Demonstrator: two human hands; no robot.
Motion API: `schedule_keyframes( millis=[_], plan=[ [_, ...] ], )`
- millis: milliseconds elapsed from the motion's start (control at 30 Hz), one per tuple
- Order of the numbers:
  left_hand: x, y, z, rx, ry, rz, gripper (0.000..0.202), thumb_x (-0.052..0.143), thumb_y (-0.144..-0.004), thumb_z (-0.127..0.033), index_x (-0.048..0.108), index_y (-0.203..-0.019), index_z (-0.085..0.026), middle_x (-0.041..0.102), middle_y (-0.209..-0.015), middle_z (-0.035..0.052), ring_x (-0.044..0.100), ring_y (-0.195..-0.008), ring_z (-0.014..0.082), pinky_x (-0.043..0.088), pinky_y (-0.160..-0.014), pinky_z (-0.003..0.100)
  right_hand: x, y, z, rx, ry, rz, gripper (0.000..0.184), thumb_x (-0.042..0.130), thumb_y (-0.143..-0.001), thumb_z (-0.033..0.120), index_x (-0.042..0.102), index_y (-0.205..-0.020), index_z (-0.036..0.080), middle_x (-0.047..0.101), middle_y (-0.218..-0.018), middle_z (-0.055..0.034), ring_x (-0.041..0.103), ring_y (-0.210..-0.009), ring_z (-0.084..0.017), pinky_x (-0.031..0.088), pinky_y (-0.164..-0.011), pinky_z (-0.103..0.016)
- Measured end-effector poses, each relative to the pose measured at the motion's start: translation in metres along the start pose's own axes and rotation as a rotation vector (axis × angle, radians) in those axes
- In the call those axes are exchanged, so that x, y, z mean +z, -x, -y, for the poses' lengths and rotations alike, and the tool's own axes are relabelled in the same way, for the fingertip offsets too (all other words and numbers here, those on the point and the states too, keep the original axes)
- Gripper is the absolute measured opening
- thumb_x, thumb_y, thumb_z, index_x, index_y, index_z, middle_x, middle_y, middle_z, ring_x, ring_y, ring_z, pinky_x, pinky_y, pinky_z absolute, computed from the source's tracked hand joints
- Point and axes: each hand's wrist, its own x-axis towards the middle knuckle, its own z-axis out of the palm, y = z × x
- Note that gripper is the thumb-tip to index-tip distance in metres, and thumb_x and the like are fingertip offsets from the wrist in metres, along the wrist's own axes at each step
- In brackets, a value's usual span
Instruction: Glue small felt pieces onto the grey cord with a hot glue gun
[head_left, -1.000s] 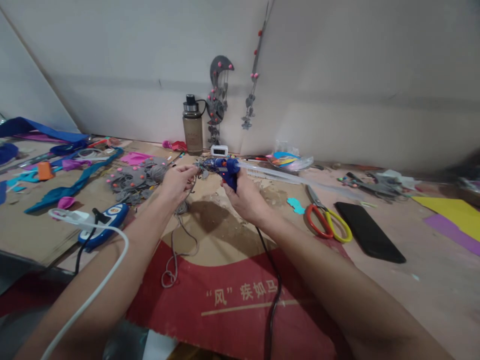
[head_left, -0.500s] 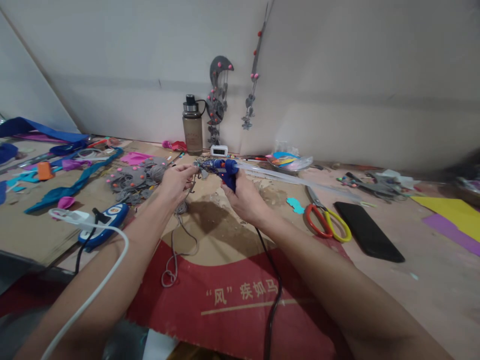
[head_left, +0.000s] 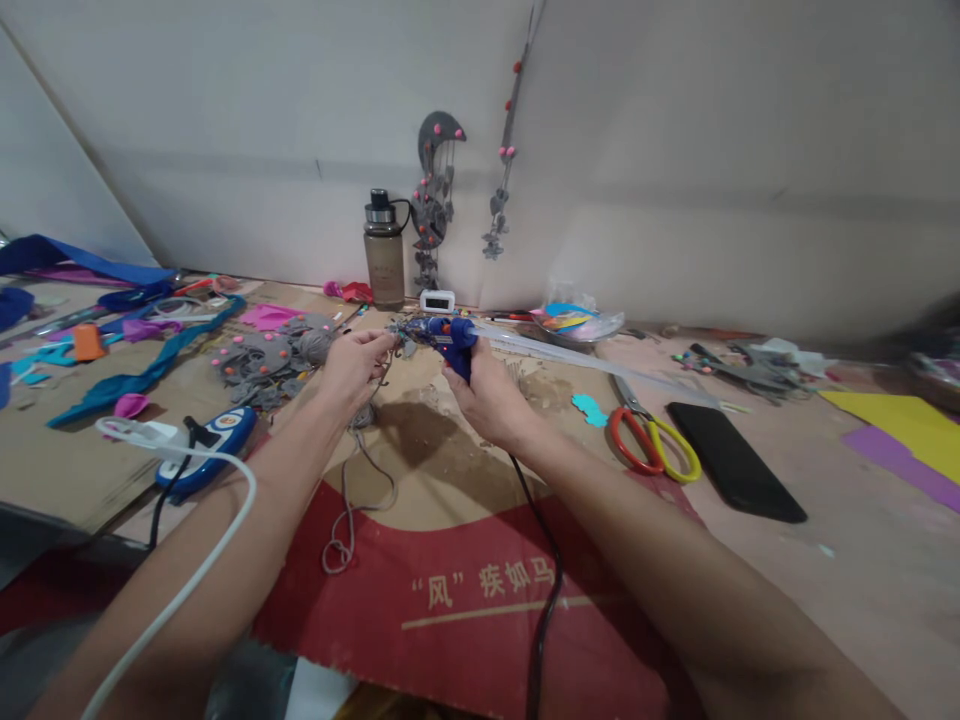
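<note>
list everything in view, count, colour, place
glue gun: one, blue, centre
glue stick: at least one, translucent, centre right
printed cardboard: one, red and tan, front centre
yarn strand: one, grey, on printed cardboard
scissors: one, red and yellow, right
phone: one, black, right of scissors
bottle: one, brownish, back
hanging ornaments: two, grey and reddish, back wall
felt pieces: several, grey and pink, left
craft scraps: many, mixed colours, far left
sheets: two, yellow and purple, far right
oval device: one, blue and white, left
cables: at least two, white and black, front
left hand: one, bare, pinching something indistinct, left centre
right hand: one, bare, holding glue gun
</note>
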Motion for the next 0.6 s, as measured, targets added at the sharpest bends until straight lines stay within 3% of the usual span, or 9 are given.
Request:
schedule_keyframes(
  millis=[133,600],
  plan=[
    [-0.0004,-0.0007,0.0005,0.013,0.012,-0.013,0.016,0.07,-0.056,-0.019,0.057,-0.061,-0.013,0.05,-0.055,-0.002,0.034,-0.039,0.002,0.017,-0.034,0.016,0.0002,-0.0002,0.0005,0.001,-0.02,0.013,0.026,0.044,-0.083,0.027,0.044,-0.108,0.018,0.06,-0.098,-0.0136,0.057,-0.087,-0.025,0.044,-0.078,-0.04],
    [0.0006,0.0013,0.0,0.005,-0.018,0.006,0.014,0.069,-0.059,-0.021,0.057,-0.06,-0.013,0.043,-0.05,-0.0042,0.032,-0.038,0.0023,0.015,-0.033,0.015,0.0009,-0.0007,-0.0018,0.012,-0.026,-0.001,0.026,0.043,-0.084,0.028,0.044,-0.108,0.019,0.059,-0.097,-0.0124,0.056,-0.084,-0.023,0.044,-0.079,-0.04]
  ],
)
